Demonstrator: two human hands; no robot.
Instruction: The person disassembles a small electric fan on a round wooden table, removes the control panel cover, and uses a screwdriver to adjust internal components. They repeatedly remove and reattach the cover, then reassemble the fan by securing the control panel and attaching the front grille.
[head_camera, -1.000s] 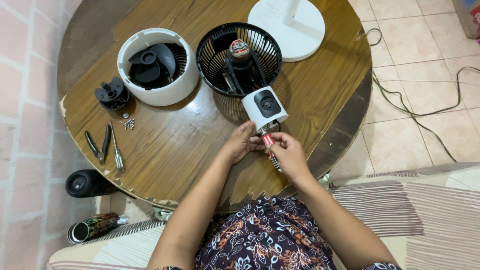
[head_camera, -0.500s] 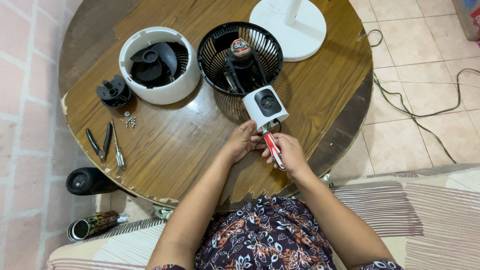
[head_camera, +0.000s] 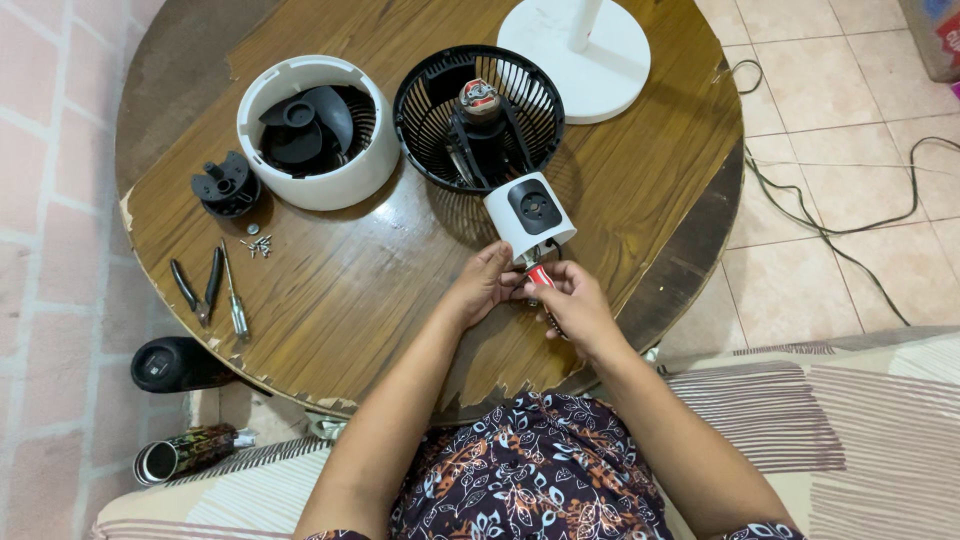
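Here the left hand (head_camera: 487, 290) and right hand (head_camera: 575, 305) meet under the white fan neck (head_camera: 528, 214), fingers clamped on a red-handled screwdriver (head_camera: 541, 280); its long axis points up-left into the neck, over the desk (head_camera: 380, 290).

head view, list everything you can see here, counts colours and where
round table: 1, brown wood, centre
fan housing: 1, white, black blade inside, upper left
fan grille: 1, black, motor inside, top centre
motor neck: 1, white, below grille
fan base: 1, white, top
black cap: 1, left
screws: several, silver, left
pliers: 1, black, left edge
cable: black, floor right
left hand: at neck
right hand: holds red screwdriver
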